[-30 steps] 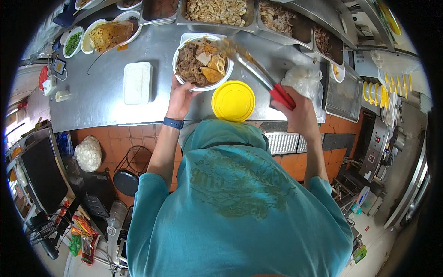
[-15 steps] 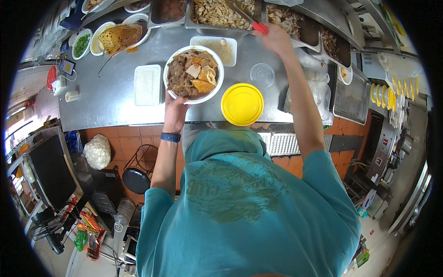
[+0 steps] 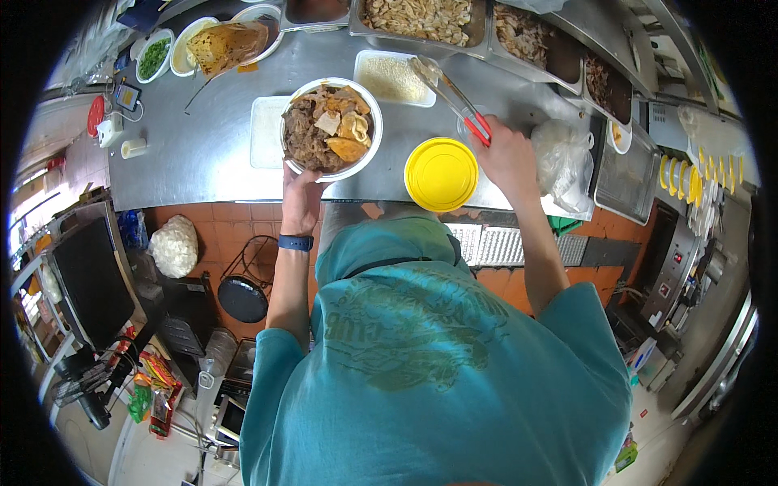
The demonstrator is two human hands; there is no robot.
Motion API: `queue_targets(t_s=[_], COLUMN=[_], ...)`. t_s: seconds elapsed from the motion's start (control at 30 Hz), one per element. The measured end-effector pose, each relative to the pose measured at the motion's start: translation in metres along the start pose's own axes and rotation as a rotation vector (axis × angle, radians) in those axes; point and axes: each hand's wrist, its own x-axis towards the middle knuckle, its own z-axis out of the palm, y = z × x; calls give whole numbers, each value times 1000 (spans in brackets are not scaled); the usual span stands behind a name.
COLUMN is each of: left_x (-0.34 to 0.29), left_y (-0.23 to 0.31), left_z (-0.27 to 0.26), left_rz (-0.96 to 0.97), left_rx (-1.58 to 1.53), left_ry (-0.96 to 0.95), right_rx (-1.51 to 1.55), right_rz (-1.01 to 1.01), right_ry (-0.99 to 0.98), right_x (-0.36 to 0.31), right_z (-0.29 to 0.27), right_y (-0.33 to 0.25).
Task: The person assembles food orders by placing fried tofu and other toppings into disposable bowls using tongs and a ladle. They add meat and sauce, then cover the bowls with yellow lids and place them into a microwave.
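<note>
My left hand (image 3: 301, 198) grips the near rim of a white round bowl (image 3: 377, 134), its fingers under the edge. Shredded brown meat (image 3: 306, 134) and paler, golden-brown pieces (image 3: 348, 138) fill the bowl. In my right hand (image 3: 509, 158) are metal tongs (image 3: 455, 95) with red grips. Their tips hang over the right end of a white rectangular tub (image 3: 385, 77) holding pale contents; I cannot tell whether they pinch a piece. A yellow round lid (image 3: 442, 174) lies just left of my right hand. A clear round lid (image 3: 468, 128) is partly hidden behind the tongs.
Metal pans of chopped meat (image 3: 417, 20) line the counter's far edge. Another white tub (image 3: 266, 134) sits partly behind the bowl. Chopped greens (image 3: 154, 58) fill a bowl at far left. A plastic bag (image 3: 561, 158) and metal tray (image 3: 628, 182) are at right.
My right hand has drawn the tongs back from the meat pans toward me, over the counter. My left hand still holds the bowl, now overlapping the left white tub. The whole view has shifted slightly.
</note>
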Motion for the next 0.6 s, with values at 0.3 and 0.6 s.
queue_targets(t_s=[0.3, 0.6], left_x=[7, 14], left_y=[4, 9], left_z=[-5, -8], left_rz=[8, -4], left_rx=[25, 17], left_ry=[-98, -138], right_rx=[188, 515], right_rz=[18, 2], right_ry=[18, -151], right_x=[-26, -90], right_z=[-27, -66], right_y=[-24, -50])
